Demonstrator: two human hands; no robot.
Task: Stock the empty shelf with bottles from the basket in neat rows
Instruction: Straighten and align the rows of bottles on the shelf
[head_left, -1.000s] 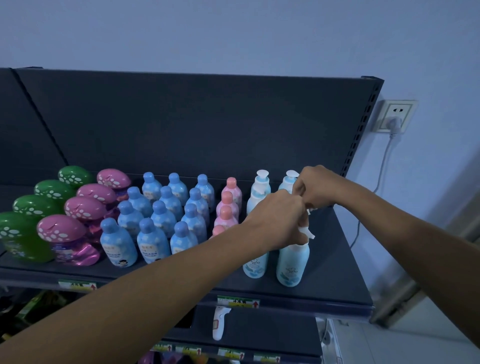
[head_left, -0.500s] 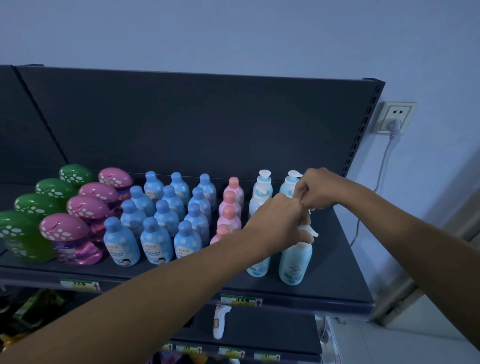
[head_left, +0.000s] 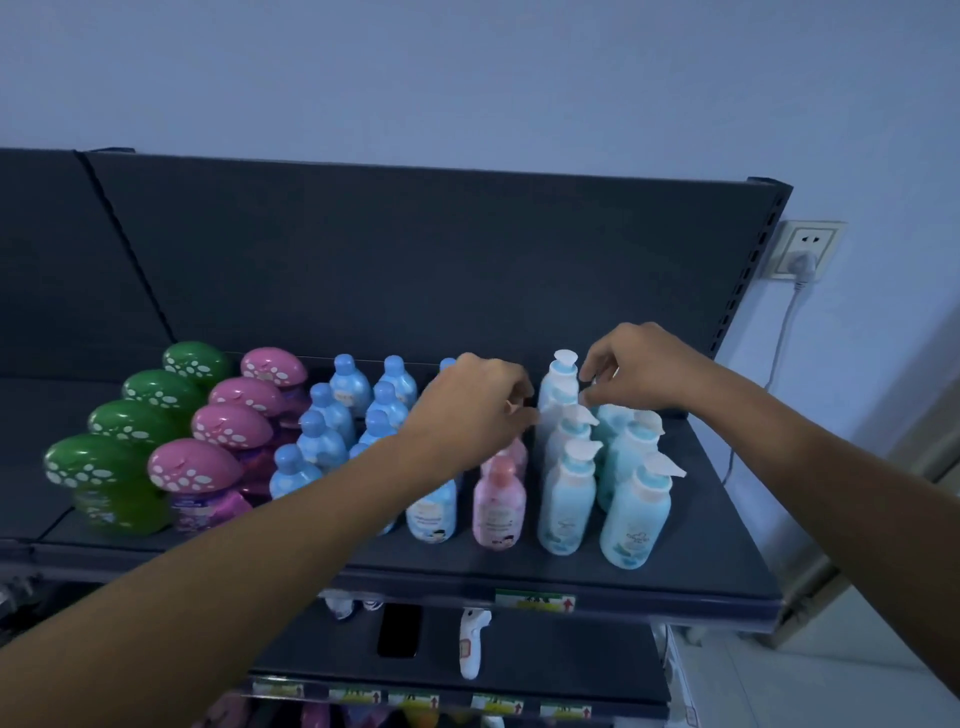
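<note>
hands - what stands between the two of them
In the head view, the rearmost pale blue pump bottle stands between the left hand and the right hand.

The left hand (head_left: 467, 410) and right hand (head_left: 644, 369) reach curled fingers among the rear pale-blue pump bottles (head_left: 566, 499) on the dark shelf (head_left: 701, 545); whether either grips is unclear; other bottles (head_left: 322, 441) stand in rows leftward.

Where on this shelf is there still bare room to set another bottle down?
Bare shelf lies right of the pump bottles, out to the right edge, and left of the green bottles. Between those it is packed tight.
</note>
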